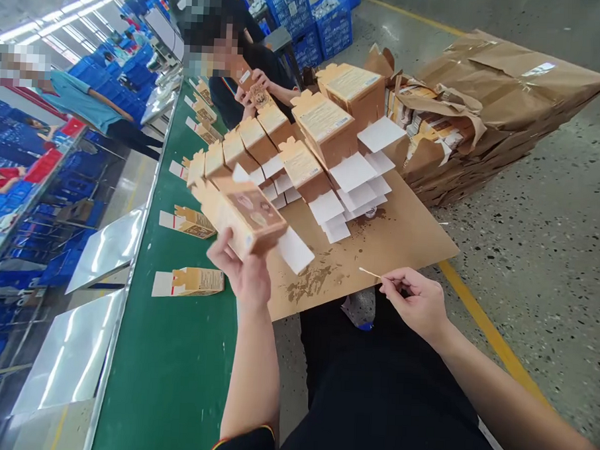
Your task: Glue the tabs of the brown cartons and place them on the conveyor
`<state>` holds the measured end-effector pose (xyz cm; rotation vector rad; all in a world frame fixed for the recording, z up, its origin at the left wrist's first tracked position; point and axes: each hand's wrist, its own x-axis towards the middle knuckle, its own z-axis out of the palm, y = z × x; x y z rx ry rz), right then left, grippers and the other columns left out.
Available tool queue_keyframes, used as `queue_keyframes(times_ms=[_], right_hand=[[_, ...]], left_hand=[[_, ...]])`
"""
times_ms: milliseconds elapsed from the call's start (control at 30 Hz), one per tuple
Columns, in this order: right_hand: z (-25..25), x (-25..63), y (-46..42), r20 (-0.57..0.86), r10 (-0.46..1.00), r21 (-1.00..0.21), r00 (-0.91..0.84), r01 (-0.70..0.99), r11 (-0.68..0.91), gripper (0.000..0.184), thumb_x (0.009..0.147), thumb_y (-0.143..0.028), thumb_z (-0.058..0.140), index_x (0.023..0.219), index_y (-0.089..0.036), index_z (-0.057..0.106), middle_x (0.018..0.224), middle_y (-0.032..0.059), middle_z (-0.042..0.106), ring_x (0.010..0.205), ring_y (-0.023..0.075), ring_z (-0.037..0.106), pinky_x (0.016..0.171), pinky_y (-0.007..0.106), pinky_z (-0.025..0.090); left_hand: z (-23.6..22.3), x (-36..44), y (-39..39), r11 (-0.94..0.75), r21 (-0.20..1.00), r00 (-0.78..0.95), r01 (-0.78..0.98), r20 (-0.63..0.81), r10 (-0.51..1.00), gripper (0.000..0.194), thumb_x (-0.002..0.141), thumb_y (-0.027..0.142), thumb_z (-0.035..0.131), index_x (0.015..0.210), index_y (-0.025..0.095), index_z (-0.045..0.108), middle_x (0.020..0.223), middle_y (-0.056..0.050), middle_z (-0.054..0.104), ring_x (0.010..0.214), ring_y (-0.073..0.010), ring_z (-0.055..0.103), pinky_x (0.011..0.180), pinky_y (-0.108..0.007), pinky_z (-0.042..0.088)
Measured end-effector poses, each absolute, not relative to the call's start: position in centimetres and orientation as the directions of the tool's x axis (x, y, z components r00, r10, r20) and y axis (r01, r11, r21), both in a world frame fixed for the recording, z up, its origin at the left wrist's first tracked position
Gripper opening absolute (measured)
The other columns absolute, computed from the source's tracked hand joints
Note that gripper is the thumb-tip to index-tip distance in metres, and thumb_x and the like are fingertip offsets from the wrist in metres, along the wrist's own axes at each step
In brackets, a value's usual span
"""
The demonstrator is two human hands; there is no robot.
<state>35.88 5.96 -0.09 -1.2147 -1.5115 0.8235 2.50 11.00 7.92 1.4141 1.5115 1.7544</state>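
Note:
My left hand (243, 272) is closed around a tan cardboard box (243, 216), held up over the edge of the green belt with its white flap (295, 250) hanging open to the right. My right hand (416, 302) pinches a thin stick (369, 273), its tip pointing left over the brown board (404, 233) on my lap. Glue stains (310, 282) mark the board near my hands. Rows of the same tan boxes (303, 162) with open white flaps lie stacked on the board's far part.
A green conveyor belt (174, 365) runs on my left, carrying several boxes (198, 281) spaced along it. Another person sits further up, holding a box (256, 90). A torn paper-wrapped bundle of flat cartons (485, 94) lies on the floor at right. Blue crates (313, 20) stand behind.

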Motion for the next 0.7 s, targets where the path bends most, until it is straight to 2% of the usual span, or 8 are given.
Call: queue_keyframes(times_ms=[100, 167, 233, 300, 367, 467, 567, 700], right_hand=[[-0.6, 34.3, 5.6, 0.296, 0.949, -0.905, -0.104, 0.285, 0.314, 0.017, 0.110, -0.028, 0.072, 0.094, -0.025, 0.077, 0.074, 0.0004, 0.079, 0.059, 0.0158, 0.072, 0.061, 0.027, 0.060], [-1.3, 32.7, 5.6, 0.350, 0.920, -0.874, -0.179, 0.293, 0.389, 0.017, 0.108, -0.022, 0.070, 0.093, -0.025, 0.075, 0.073, -0.0014, 0.075, 0.059, 0.0143, 0.068, 0.062, 0.026, 0.057], [-2.1, 31.0, 5.9, 0.425, 0.874, -0.821, -0.235, 0.307, 0.481, 0.020, 0.108, -0.017, 0.066, 0.091, -0.025, 0.072, 0.070, -0.0024, 0.069, 0.059, 0.0140, 0.064, 0.062, 0.026, 0.053], [-3.0, 29.6, 6.2, 0.475, 0.834, -0.772, -0.280, 0.322, 0.547, 0.024, 0.108, -0.014, 0.063, 0.088, -0.025, 0.068, 0.069, -0.0023, 0.064, 0.060, 0.0146, 0.060, 0.064, 0.027, 0.052], [-3.6, 28.7, 6.3, 0.482, 0.812, -0.744, -0.329, 0.337, 0.577, 0.026, 0.109, -0.013, 0.061, 0.087, -0.025, 0.065, 0.070, -0.0016, 0.062, 0.062, 0.0155, 0.058, 0.066, 0.029, 0.051], [-4.2, 28.3, 6.0, 0.459, 0.789, -0.720, -0.408, 0.349, 0.599, 0.027, 0.109, -0.010, 0.058, 0.088, -0.025, 0.063, 0.072, -0.0011, 0.060, 0.065, 0.0163, 0.057, 0.068, 0.030, 0.049], [-4.5, 28.4, 5.7, 0.441, 0.774, -0.704, -0.453, 0.361, 0.612, 0.027, 0.110, -0.010, 0.056, 0.089, -0.025, 0.061, 0.072, -0.0013, 0.060, 0.065, 0.0162, 0.056, 0.067, 0.030, 0.047], [-4.8, 28.3, 5.6, 0.439, 0.767, -0.691, -0.468, 0.370, 0.621, 0.025, 0.111, -0.010, 0.057, 0.091, -0.024, 0.061, 0.073, -0.0010, 0.061, 0.064, 0.0168, 0.057, 0.068, 0.030, 0.047]], left_hand=[[3.7, 3.8, 6.8, -0.151, 0.986, -0.508, -0.068, 0.096, 0.856, 0.069, 0.095, 0.064, 0.090, 0.151, 0.050, 0.052, 0.176, -0.007, 0.055, 0.145, -0.0359, 0.072, 0.106, -0.056, 0.069], [1.2, 4.8, 5.5, -0.051, 0.982, -0.526, -0.185, -0.055, 0.849, 0.097, 0.084, 0.053, 0.103, 0.160, 0.055, 0.042, 0.175, -0.008, 0.057, 0.144, -0.0343, 0.074, 0.108, -0.056, 0.069], [-0.6, 5.5, 5.1, -0.015, 0.970, -0.537, -0.241, -0.121, 0.835, 0.124, 0.075, 0.047, 0.111, 0.169, 0.057, 0.031, 0.173, -0.010, 0.061, 0.147, -0.0342, 0.073, 0.115, -0.059, 0.066], [-1.5, 5.7, 5.2, 0.002, 0.968, -0.548, -0.251, -0.143, 0.824, 0.132, 0.070, 0.045, 0.114, 0.173, 0.054, 0.031, 0.168, -0.011, 0.066, 0.149, -0.0341, 0.073, 0.121, -0.059, 0.064], [-1.7, 5.8, 5.4, 0.030, 0.971, -0.531, -0.239, -0.157, 0.833, 0.120, 0.068, 0.047, 0.114, 0.168, 0.046, 0.046, 0.162, -0.012, 0.071, 0.148, -0.0346, 0.073, 0.123, -0.057, 0.063], [-1.4, 5.8, 5.5, 0.075, 0.970, -0.484, -0.231, -0.182, 0.856, 0.092, 0.065, 0.050, 0.115, 0.143, 0.031, 0.069, 0.148, -0.014, 0.079, 0.139, -0.0359, 0.078, 0.119, -0.055, 0.065], [-1.1, 5.9, 5.5, 0.087, 0.967, -0.483, -0.241, -0.197, 0.853, 0.081, 0.063, 0.051, 0.116, 0.127, 0.027, 0.073, 0.135, -0.013, 0.082, 0.127, -0.0337, 0.081, 0.113, -0.052, 0.068], [-1.2, 6.3, 5.5, 0.083, 0.971, -0.491, -0.224, -0.186, 0.851, 0.083, 0.060, 0.050, 0.118, 0.122, 0.028, 0.067, 0.129, -0.009, 0.082, 0.122, -0.0309, 0.082, 0.110, -0.051, 0.068]])
